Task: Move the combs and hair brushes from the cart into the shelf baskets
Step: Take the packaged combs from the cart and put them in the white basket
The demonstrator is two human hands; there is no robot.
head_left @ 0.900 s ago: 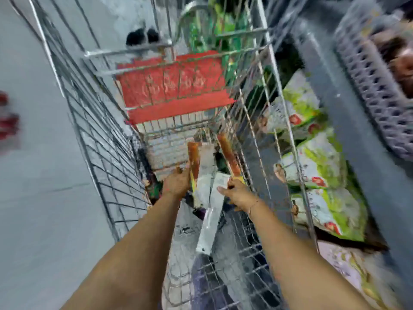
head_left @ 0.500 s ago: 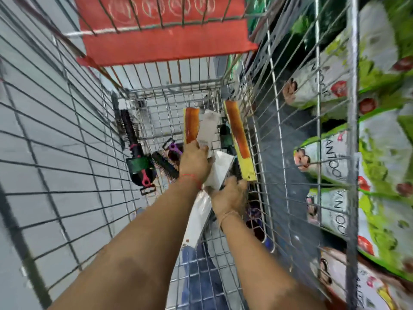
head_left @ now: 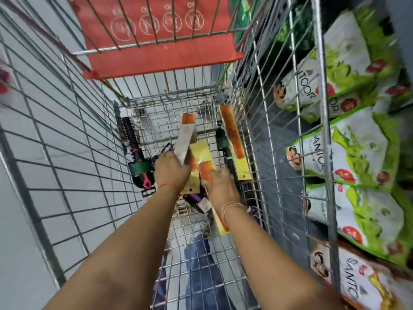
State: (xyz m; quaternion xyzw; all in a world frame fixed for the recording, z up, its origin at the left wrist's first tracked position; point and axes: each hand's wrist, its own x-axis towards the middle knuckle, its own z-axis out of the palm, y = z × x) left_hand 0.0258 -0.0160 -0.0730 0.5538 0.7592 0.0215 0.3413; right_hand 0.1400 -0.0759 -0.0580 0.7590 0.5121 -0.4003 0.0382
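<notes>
Both my hands reach down into a wire shopping cart (head_left: 73, 135). My left hand (head_left: 171, 170) grips a packaged orange comb (head_left: 186, 135) whose white card backing faces me. My right hand (head_left: 221, 186) holds another orange comb on a yellow card (head_left: 201, 156). A third orange comb on a yellow card (head_left: 232, 136) leans against the cart's right wall. A round black hair brush with a green band (head_left: 135, 151) lies at the left of the cart floor. More brushes lie under my hands, mostly hidden. No shelf basket is in view.
A red fold-down flap (head_left: 156, 39) hangs at the cart's far end. To the right, beyond the cart wall, shelves hold green and white bags (head_left: 357, 153). Grey floor tiles lie to the left.
The camera has dropped closer into the cart. My right hand has let go of the long white-backed pack and now holds a yellow-carded comb. My left hand keeps its comb.
</notes>
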